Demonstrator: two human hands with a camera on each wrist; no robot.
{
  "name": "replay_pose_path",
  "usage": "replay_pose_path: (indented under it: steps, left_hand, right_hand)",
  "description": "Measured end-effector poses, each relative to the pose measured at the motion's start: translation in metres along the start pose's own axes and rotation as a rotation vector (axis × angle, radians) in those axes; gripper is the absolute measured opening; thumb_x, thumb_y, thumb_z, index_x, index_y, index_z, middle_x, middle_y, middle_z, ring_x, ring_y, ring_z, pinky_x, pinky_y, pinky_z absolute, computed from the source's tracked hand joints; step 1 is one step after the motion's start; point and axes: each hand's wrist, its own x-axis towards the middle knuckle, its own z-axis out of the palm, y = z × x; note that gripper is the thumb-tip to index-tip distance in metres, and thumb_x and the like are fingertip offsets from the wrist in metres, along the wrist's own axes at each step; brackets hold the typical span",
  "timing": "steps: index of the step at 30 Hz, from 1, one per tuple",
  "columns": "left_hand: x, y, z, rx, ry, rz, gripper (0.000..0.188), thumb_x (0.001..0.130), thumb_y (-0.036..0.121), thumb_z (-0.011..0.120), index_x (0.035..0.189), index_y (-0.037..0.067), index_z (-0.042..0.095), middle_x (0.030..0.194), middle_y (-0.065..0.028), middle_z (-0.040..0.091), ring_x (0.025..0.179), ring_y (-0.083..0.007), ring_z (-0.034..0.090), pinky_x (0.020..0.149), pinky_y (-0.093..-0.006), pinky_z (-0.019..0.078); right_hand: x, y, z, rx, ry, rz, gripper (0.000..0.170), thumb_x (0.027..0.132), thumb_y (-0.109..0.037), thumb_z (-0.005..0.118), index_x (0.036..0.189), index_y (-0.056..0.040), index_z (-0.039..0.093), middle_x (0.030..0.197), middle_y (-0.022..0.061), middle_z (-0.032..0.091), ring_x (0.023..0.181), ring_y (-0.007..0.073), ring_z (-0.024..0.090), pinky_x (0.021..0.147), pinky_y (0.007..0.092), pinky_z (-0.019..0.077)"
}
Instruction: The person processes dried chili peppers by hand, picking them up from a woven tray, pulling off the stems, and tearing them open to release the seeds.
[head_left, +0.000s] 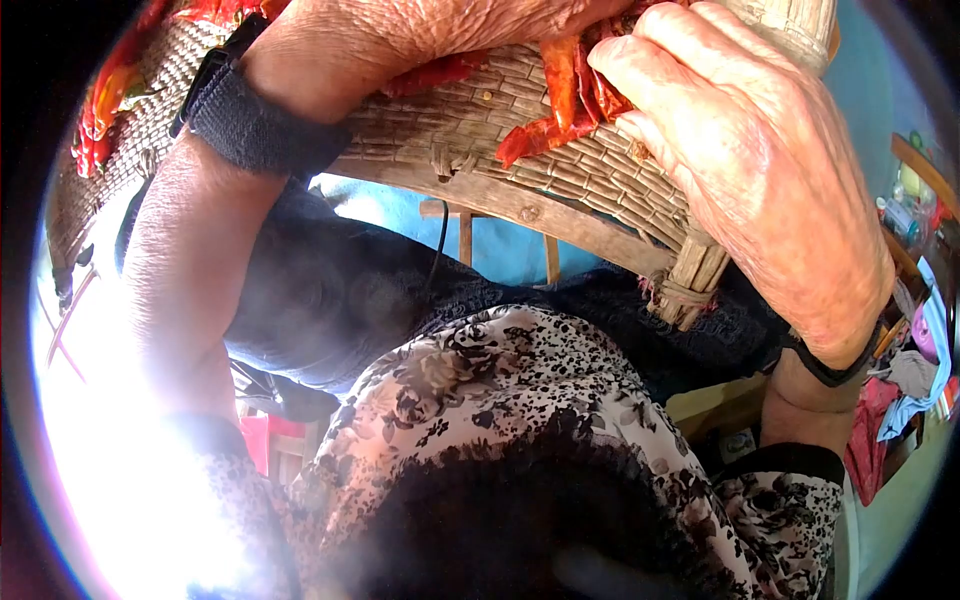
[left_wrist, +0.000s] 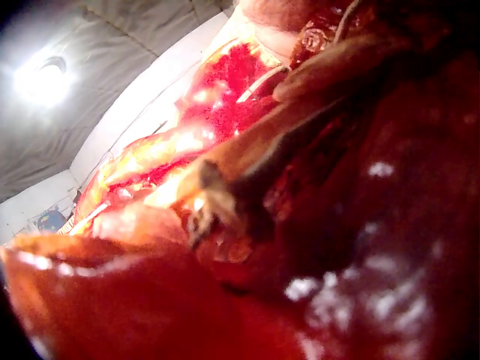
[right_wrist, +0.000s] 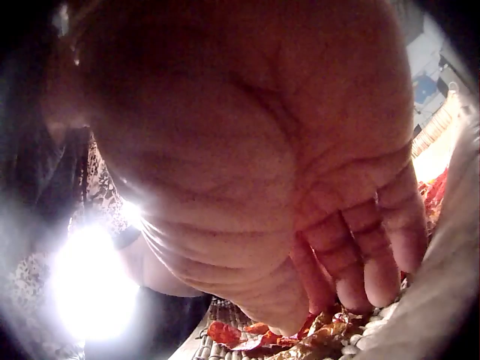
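Note:
A shallow woven basket (head_left: 615,170) with a wooden rim holds dried red chillies (head_left: 540,140). Over its right side is my right hand (head_left: 750,150), its fingertips right at the chillies. In the right wrist view its fingers (right_wrist: 352,262) reach down, only slightly bent, to chilli pieces (right_wrist: 259,337) and pale seeds on the weave. My left hand (head_left: 440,25) reaches across the basket at the top of the head view, its fingers cut off by the frame edge. Glossy chillies (left_wrist: 217,300) with dry stems fill much of the left wrist view, close to the lens.
More chillies (head_left: 100,110) lie at the basket's far left. A bound wooden handle (head_left: 690,280) stands at the rim near my right wrist. Below are my lap in dark cloth (head_left: 370,280) and a wooden stool (head_left: 465,235). Assorted household items (head_left: 915,340) crowd the right side.

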Motion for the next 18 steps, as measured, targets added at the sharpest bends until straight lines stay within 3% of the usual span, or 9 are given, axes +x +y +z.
replay_pose_path:
  steps: [6,18]
  left_hand:
    - [0.0024,-0.0004,-0.0022,-0.136,0.032,-0.032,0.015,0.08,0.015,0.07,0.077,0.006,0.058,0.066,-0.0057,0.058,0.058,-0.0236,0.063,0.05,-0.0334,0.0512]
    - [-0.0013,-0.0017,0.0047,-0.096,0.007,-0.055,0.018,0.08,0.016,0.069,0.074,0.007,0.055,0.064,-0.0052,0.057,0.054,-0.0229,0.062,0.047,-0.0338,0.0505]
  right_hand:
    - [-0.001,0.0008,0.0006,-0.007,0.008,0.002,0.028,0.083,-0.009,0.063,0.108,0.0056,0.061,0.094,0.0127,0.054,0.092,0.0261,0.058,0.083,0.0362,0.0503]
    - [-0.0004,-0.0005,0.0011,-0.009,0.019,0.004,0.028,0.083,-0.008,0.063,0.108,0.0049,0.061,0.095,0.0126,0.055,0.092,0.0264,0.058,0.083,0.0364,0.0505]
